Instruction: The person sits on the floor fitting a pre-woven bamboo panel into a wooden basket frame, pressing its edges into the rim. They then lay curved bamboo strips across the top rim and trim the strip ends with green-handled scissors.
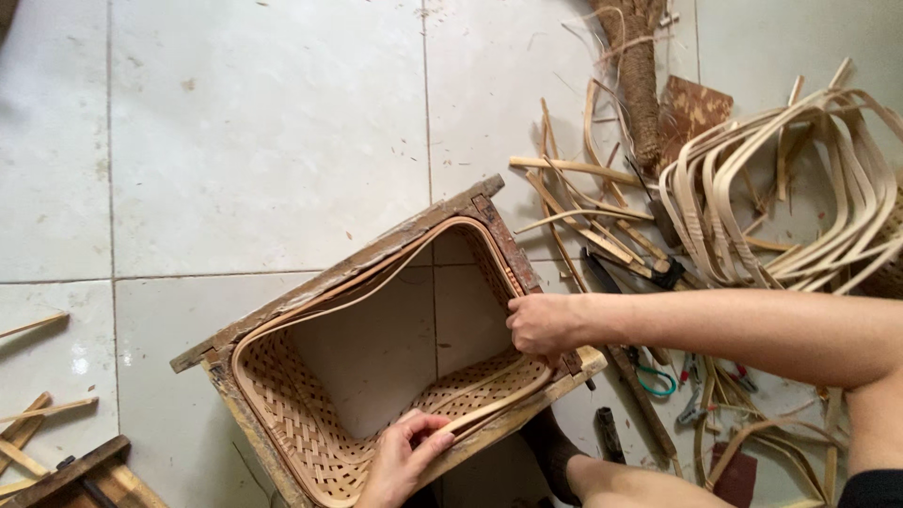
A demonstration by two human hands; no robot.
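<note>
Woven basket wall (301,414) is seated inside the wooden frame (376,249) on the tiled floor (235,141). A rim strip (489,404) is pinched by the left hand (400,461) and pressed by the right hand (541,325), fingers curled; near side not yet seated.

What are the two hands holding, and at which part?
Both hold the bamboo rim strip inside the woven basket: left hand on its near stretch, right hand at the right corner by the wooden frame.

Both hands (541,323) clenched (forearms bare)
</note>
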